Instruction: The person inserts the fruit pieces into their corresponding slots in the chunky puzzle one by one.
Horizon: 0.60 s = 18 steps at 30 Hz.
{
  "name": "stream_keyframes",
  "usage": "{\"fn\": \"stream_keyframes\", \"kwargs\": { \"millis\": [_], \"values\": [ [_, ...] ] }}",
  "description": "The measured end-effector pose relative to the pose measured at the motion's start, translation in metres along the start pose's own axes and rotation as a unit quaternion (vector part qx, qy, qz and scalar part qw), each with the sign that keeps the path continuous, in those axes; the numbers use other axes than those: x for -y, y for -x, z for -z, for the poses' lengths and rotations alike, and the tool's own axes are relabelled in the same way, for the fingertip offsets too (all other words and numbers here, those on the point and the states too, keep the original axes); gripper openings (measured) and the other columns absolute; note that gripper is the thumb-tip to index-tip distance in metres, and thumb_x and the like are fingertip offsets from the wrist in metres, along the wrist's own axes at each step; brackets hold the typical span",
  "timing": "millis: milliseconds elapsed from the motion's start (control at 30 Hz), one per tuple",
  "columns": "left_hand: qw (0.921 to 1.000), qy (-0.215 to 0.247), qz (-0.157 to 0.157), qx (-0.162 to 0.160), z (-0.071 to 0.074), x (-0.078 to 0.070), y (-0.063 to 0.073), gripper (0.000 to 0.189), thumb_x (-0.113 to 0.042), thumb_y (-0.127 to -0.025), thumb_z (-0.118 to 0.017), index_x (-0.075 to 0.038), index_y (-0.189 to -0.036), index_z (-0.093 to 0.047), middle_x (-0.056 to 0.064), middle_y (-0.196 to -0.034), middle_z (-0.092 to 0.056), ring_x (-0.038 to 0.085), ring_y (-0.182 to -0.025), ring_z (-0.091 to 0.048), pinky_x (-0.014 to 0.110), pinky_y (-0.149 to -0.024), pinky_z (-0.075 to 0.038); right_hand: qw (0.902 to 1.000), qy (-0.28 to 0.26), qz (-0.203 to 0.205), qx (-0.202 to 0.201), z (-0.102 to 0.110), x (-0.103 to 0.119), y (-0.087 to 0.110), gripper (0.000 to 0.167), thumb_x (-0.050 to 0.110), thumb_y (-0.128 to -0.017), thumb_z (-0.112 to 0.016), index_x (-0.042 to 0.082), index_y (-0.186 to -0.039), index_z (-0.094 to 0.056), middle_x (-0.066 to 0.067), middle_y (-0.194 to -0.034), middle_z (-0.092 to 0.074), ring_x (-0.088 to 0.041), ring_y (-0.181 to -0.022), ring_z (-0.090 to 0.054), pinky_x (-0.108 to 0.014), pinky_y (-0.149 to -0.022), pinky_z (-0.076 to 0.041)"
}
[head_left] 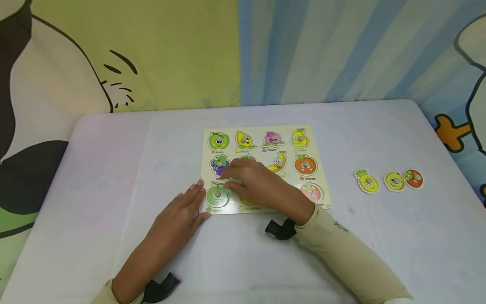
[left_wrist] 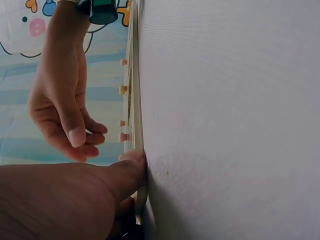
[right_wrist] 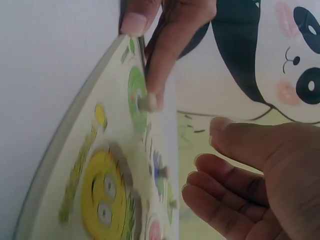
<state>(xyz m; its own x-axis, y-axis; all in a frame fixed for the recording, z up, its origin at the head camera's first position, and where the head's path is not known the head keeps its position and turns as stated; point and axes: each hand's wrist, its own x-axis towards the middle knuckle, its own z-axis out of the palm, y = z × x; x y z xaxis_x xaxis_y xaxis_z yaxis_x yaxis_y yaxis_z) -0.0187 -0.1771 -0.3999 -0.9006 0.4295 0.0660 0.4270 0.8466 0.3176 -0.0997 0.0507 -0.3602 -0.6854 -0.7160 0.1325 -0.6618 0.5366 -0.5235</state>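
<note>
A cream wooden puzzle board lies on the table, with knobbed fruit pieces set in it. The green melon piece sits at its lower left, and a pale red printed fruit without a knob shows at lower right. My left hand rests at the board's left edge, fingers extended, thumb on the near corner. Over the board's middle my right hand hovers with loosely bent fingers. Nothing shows between those fingers in the right wrist view. It hides part of the middle and bottom rows.
To the right of the board lie a loose pineapple piece, a round yellow piece and a red piece. A white cloth covers the table. Behind it hangs a cartoon-printed backdrop.
</note>
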Motion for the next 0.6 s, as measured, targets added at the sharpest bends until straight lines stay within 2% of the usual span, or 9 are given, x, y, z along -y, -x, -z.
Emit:
{"fn": "stream_keyframes", "kwargs": {
  "millis": [133,333,400,600],
  "values": [
    [1.0000,-0.005,0.006,0.006,0.001,-0.001,0.000,0.064,-0.022,-0.086,-0.077,0.009,-0.135,-0.051,0.018,-0.150,-0.038,0.034,-0.135,-0.041,0.050,-0.105,-0.040,0.9997,-0.006,-0.017,-0.018,0.009,-0.010,0.011,0.019,0.017,-0.093,-0.069,0.008,-0.110,-0.073,0.000,-0.108,-0.065,-0.013,-0.104,-0.058,-0.026,-0.093,-0.048],
    [0.9999,-0.001,0.010,0.004,0.003,-0.002,0.000,0.064,-0.019,-0.085,-0.077,0.009,-0.136,-0.050,0.019,-0.150,-0.039,0.034,-0.135,-0.039,0.050,-0.105,-0.039,0.9985,-0.022,-0.045,-0.023,0.022,-0.021,0.024,0.019,0.015,-0.093,-0.069,0.008,-0.110,-0.073,0.001,-0.107,-0.066,-0.012,-0.101,-0.058,-0.028,-0.089,-0.049],
    [0.9999,0.000,0.010,0.004,0.003,-0.003,0.000,0.064,-0.019,-0.085,-0.077,0.009,-0.136,-0.050,0.019,-0.150,-0.039,0.034,-0.136,-0.039,0.050,-0.105,-0.038,0.9979,-0.029,-0.049,-0.029,0.025,-0.024,0.028,0.020,0.013,-0.093,-0.069,0.008,-0.111,-0.073,-0.001,-0.106,-0.066,-0.012,-0.098,-0.059,-0.028,-0.085,-0.050],
    [0.9999,0.007,0.013,0.007,0.001,-0.005,-0.001,0.064,-0.018,-0.086,-0.076,0.009,-0.137,-0.049,0.018,-0.151,-0.037,0.033,-0.137,-0.038,0.051,-0.107,-0.037,0.9967,-0.026,-0.055,-0.054,0.032,-0.034,0.041,0.020,0.012,-0.089,-0.073,0.007,-0.109,-0.074,-0.002,-0.102,-0.068,-0.013,-0.094,-0.059,-0.030,-0.083,-0.051]
  ]
}}
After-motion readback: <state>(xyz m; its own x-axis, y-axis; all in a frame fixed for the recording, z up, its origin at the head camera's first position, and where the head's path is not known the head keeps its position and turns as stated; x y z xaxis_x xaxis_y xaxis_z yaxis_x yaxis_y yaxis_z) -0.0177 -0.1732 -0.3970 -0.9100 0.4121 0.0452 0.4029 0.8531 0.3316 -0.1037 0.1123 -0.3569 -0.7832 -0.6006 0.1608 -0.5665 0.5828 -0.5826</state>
